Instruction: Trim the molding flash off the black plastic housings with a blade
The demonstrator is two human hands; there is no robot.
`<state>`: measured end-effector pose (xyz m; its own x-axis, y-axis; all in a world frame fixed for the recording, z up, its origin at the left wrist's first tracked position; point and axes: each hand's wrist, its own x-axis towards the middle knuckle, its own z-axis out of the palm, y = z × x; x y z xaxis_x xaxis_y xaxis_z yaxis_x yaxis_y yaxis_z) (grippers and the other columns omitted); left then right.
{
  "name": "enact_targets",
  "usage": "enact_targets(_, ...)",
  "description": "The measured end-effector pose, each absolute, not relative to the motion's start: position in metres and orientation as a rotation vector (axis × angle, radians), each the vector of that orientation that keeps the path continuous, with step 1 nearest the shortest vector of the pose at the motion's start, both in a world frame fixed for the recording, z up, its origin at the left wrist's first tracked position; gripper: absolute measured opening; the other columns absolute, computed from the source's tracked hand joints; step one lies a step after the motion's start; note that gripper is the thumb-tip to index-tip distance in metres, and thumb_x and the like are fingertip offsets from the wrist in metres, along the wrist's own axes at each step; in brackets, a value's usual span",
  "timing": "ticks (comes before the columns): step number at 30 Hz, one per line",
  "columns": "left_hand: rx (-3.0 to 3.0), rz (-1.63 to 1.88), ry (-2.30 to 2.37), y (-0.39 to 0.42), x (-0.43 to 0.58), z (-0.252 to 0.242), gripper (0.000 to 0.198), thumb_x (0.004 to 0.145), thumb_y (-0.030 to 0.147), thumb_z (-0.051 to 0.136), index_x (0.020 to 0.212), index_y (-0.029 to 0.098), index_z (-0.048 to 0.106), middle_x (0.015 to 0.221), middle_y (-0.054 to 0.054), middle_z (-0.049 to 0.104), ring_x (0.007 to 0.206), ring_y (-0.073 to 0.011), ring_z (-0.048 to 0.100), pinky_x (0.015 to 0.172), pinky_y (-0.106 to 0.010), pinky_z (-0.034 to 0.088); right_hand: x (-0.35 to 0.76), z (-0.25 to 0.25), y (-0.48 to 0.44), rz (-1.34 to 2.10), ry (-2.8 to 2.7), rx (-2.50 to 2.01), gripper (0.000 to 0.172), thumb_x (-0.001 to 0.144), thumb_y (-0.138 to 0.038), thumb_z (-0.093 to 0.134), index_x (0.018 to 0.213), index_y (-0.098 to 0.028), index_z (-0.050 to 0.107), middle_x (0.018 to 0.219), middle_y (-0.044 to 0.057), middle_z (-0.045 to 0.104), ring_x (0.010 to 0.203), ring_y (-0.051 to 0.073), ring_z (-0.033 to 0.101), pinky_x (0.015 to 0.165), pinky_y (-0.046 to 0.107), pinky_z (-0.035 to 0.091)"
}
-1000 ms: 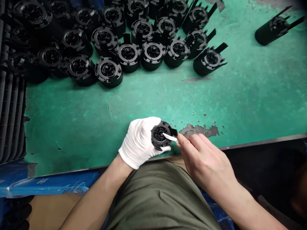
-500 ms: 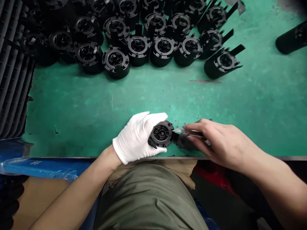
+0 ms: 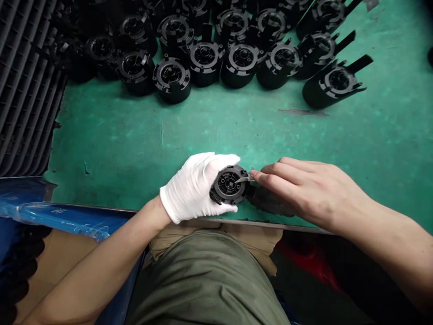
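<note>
A white glove covers my left hand (image 3: 194, 189), whose fingers wrap round a black plastic housing (image 3: 225, 192) near the table's front edge. The housing's round, ribbed end faces up, and a dark tab sticks out at its right. My bare right hand (image 3: 301, 187) is closed on a small knife (image 3: 244, 179) with a thin, pale blade. The blade's tip lies over the middle of the ribbed end; I cannot tell if it touches. The knife's handle is hidden by my fingers.
Several similar black housings (image 3: 206, 61) stand in rows along the back of the green table (image 3: 128, 126). At the left is a stack of black ribbed trays (image 3: 25, 99). Blue plastic sheeting (image 3: 64, 212) lies below the table's left front edge.
The knife's tip has moved left, from the housing's right rim to over its centre. My left hand keeps its hold on the housing. The whole view has shifted and tilted slightly.
</note>
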<state>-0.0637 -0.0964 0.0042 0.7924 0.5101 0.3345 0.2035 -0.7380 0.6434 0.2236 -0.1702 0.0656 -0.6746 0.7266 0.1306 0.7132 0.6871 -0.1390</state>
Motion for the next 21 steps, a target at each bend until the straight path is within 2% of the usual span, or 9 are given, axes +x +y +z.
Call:
enact_targets(9, 2.397, 0.694, 0.527, -0.0969, -0.0636, 0.0017, 0.102, 0.083, 0.068, 0.091, 0.159, 0.021, 0.041, 0.148, -0.019, 0.071, 0.131, -0.0374, 0.075, 0.115, -0.053, 0.058, 0.2230, 0.0653, -0.1736, -0.028, -2.763, -1.097, 0.025, 0.109, -0.004, 0.052, 0.127, -0.014, 0.065, 0.101, 0.008, 0.078, 0.080, 0.018, 0.061, 0.065, 0.032, 0.042)
enact_targets(14, 2.397, 0.703, 0.536, -0.0963, -0.0633, 0.0012, 0.101, 0.085, 0.072, 0.088, 0.158, 0.021, 0.042, 0.146, -0.019, 0.072, 0.129, -0.0371, 0.076, 0.114, -0.053, 0.059, 0.2237, 0.0690, -0.1698, 0.046, -2.746, -1.102, 0.027, 0.108, -0.005, 0.052, 0.125, -0.020, 0.067, 0.101, 0.005, 0.078, 0.080, 0.017, 0.062, 0.066, 0.032, 0.045)
enact_targets(21, 2.379, 0.666, 0.545, -0.0966, -0.0639, 0.0013, 0.101, 0.083, 0.071, 0.089, 0.159, 0.022, 0.043, 0.150, -0.019, 0.071, 0.133, -0.0378, 0.075, 0.116, -0.054, 0.059, 0.2245, 0.0635, -0.1666, 0.026, -2.718, -1.116, 0.020, 0.109, -0.011, 0.057, 0.123, -0.019, 0.068, 0.102, 0.006, 0.078, 0.083, 0.018, 0.065, 0.066, 0.032, 0.046)
